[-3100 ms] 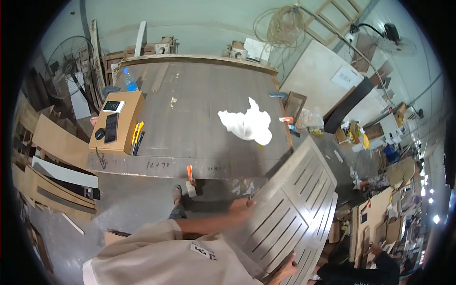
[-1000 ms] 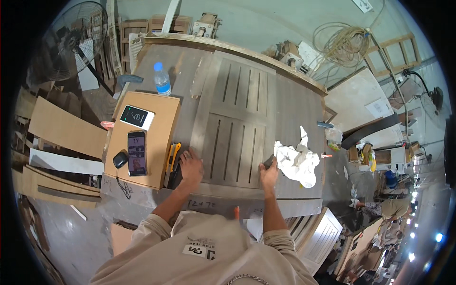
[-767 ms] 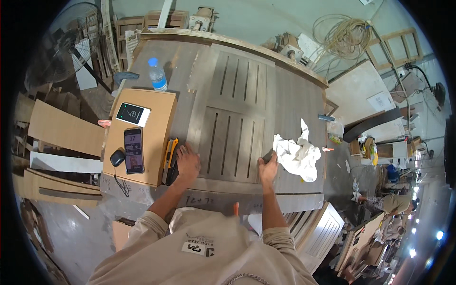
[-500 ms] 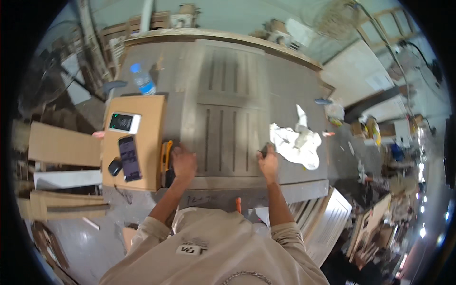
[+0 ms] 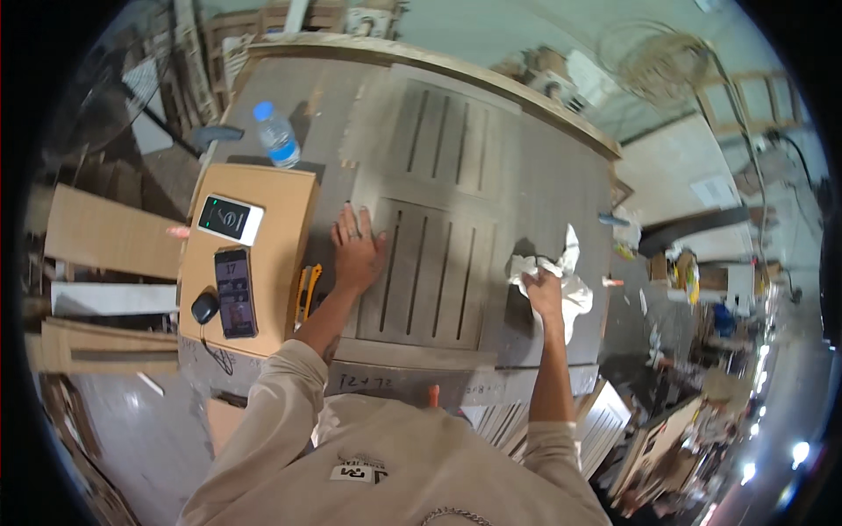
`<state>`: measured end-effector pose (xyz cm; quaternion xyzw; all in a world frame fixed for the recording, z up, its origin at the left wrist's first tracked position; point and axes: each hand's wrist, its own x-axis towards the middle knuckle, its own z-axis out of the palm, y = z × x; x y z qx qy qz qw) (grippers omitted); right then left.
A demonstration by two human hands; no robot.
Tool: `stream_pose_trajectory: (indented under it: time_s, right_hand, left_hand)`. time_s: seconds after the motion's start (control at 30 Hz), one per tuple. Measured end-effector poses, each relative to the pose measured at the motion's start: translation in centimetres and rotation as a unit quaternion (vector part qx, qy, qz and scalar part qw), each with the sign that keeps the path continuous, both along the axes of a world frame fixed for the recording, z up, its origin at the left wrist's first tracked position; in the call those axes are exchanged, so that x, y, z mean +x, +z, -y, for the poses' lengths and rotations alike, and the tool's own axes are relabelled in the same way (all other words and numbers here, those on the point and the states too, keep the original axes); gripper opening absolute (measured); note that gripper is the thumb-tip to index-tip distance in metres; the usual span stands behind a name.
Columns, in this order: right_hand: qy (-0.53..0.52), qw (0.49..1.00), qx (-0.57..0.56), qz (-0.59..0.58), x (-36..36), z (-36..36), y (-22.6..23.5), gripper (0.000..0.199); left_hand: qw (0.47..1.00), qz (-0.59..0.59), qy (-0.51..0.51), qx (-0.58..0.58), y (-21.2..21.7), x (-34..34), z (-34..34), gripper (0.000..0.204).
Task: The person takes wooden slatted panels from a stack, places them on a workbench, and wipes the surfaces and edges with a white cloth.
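Showing against the near edge of the worktop (image 5: 557, 197) at lower centre, an orange handle (image 5: 433, 396) could snag anything drawn toward the body. Just right of centre, the right hand (image 5: 545, 294) has its fingers curled into a bunched white cloth (image 5: 575, 300), which looks light and limp; a loose fold is the easy place to pinch. Left of centre, the left hand (image 5: 358, 254) is spread with nothing gripped, over the left long edge of the slotted wooden panel (image 5: 438, 197); whether it presses, I cannot tell. That panel lies flat across the middle of the frame, likely stiff and fairly heavy, best taken by both long edges, as its thin slats seem weaker. A yellow utility knife (image 5: 308, 294) and cardboard box (image 5: 285, 197) tighten the left side; the strip between panel and cloth offers more room. A blue-capped bottle (image 5: 277, 136) stands at upper left, easily knocked, and beyond, a wooden rail (image 5: 438, 68) borders the far edge.
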<state>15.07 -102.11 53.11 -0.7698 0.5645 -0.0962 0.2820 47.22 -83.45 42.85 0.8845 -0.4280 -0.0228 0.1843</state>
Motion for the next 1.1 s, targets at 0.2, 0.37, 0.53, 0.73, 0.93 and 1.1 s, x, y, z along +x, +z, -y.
stream_pose_trajectory:
  time_s: [0.2, 0.37, 0.53, 0.73, 0.93, 1.1]
  right_hand:
    - [0.045, 0.991, -0.084, 0.090, 7.4, -0.4, -3.7, 0.027]
    - [-0.107, 0.944, -0.184, 0.253, 2.5, 1.8, 0.7, 0.021]
    - [-0.141, 0.911, -0.216, 0.323, 8.7, 2.6, 12.1, 0.015]
    - [0.235, 0.938, -0.198, 0.161, 21.2, 1.3, 0.5, 0.045]
    - [0.320, 0.931, -0.173, -0.027, 27.4, -3.5, -5.9, 0.047]
    - [0.284, 0.928, -0.215, -0.109, 28.0, -5.8, -6.6, 0.044]
  left_hand:
    - [0.999, -0.016, -0.031, -0.004, 1.4, -0.9, 1.3, 0.061]
    - [0.999, -0.021, -0.020, 0.037, 1.4, -0.5, 1.3, 0.061]
    - [0.997, -0.006, -0.011, 0.072, 1.3, -0.1, 1.8, 0.061]
    - [0.998, -0.005, -0.012, 0.065, 1.7, -0.3, 2.4, 0.059]
    - [0.998, -0.015, -0.004, 0.060, 1.4, -0.3, 1.7, 0.060]
    - [0.996, -0.018, -0.027, 0.081, 1.4, -0.1, 1.7, 0.068]
